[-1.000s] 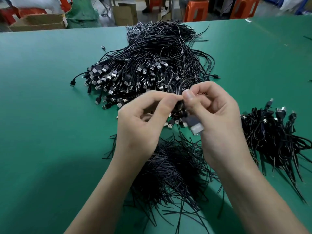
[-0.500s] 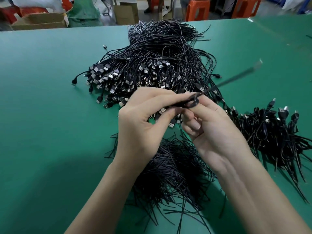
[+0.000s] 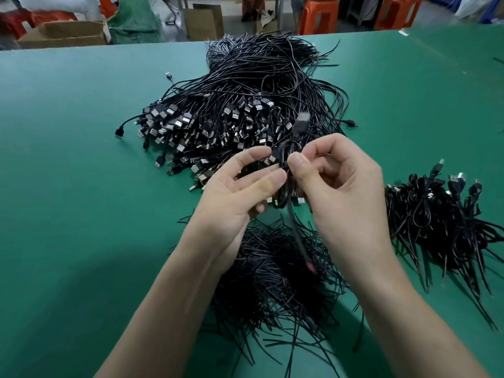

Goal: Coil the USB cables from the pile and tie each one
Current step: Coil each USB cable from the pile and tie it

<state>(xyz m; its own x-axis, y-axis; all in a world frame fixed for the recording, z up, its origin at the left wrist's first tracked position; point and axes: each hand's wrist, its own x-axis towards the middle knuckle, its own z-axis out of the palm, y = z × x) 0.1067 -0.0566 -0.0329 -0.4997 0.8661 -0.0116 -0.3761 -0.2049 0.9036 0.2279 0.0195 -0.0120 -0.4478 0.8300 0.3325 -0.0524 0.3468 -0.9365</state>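
A big pile of black USB cables (image 3: 245, 110) lies on the green table, plugs toward me. Above its near edge I hold one coiled USB cable (image 3: 285, 170); its plug (image 3: 301, 121) sticks up and a blurred loose end (image 3: 300, 241) hangs down. My right hand (image 3: 341, 192) pinches the coil at its middle with thumb and forefinger. My left hand (image 3: 240, 192) touches the coil with thumb and fingertips, palm up and fingers partly spread. Under my wrists lies a heap of thin black ties (image 3: 275, 276).
A heap of coiled, tied cables (image 3: 441, 214) lies at the right. The green table (image 3: 81, 214) stretches wide on the left. Beyond its far edge stand cardboard boxes (image 3: 65, 34) and orange stools (image 3: 319, 17).
The cable swung round: its plug pointed down by my right hand, a blurred end then whipped up to the right, and the plug now stands up with an end hanging down. My left fingers have loosened.
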